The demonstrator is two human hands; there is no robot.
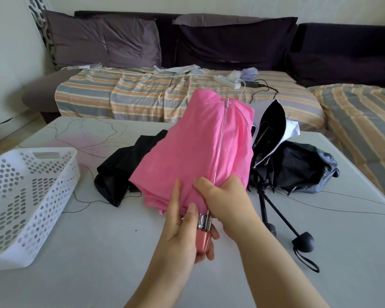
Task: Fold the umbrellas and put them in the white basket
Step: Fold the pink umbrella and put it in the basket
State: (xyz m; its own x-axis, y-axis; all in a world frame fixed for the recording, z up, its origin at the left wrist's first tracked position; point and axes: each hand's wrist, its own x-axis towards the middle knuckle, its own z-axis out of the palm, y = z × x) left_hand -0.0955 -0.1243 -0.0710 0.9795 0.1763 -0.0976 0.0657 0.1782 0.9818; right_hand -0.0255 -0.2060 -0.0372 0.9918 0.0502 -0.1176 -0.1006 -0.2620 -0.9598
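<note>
Fingers (206,247) of my left hand (182,236) were curled round the pink handle (203,241), thumb lying up along the cloth. My right hand (226,201) gripped the gathered canopy just above the chrome shaft section (203,221), fingers wrapped over the fabric.

From those two grips the pink umbrella (193,147) ran up and away from me, its long axis leaning slightly right, the silver rib (221,141) marking the line to the tip. Its canopy hung loose and unwrapped, so I judged the fold unfinished.

On the table (98,274), the white basket (27,196) stood well to my left, nearer the left hand, with nothing visible inside. Behind the pink one lay a black umbrella (118,170) on the left and, on the right, another black umbrella (298,172), handle (302,242) pointing toward me.
</note>
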